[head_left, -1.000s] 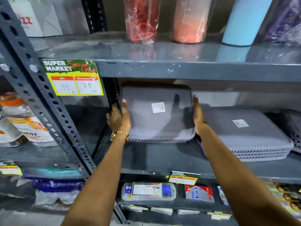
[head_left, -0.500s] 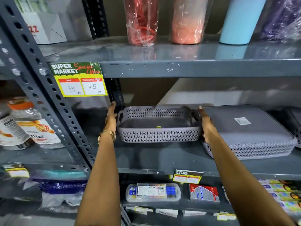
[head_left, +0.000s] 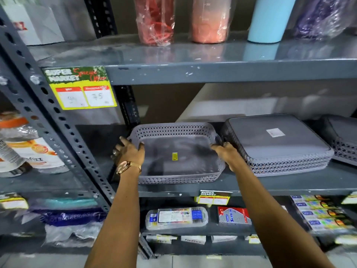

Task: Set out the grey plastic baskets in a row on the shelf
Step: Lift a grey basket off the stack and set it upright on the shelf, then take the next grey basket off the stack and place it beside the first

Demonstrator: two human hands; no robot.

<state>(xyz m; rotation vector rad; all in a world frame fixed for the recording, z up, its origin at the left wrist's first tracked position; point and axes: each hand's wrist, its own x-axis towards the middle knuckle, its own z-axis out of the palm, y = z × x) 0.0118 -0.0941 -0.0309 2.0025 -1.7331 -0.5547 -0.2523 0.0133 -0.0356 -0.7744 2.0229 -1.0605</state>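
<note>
Grey basket held upright on the shelf

The basket [head_left: 179,153], opening up, long axis 9-to-3, is gripped at its ends by the left hand [head_left: 129,151] and right hand [head_left: 226,153]; an upturned basket [head_left: 278,144] sits at 3 o'clock on the shelf [head_left: 270,185].

I see bare shelf [head_left: 270,183] along its front edge and behind the upright basket [head_left: 177,151]. The post [head_left: 63,128] blocks its left; the upturned basket [head_left: 276,146] sits just beside its right. The upper shelf [head_left: 212,72] caps the bay.
</note>
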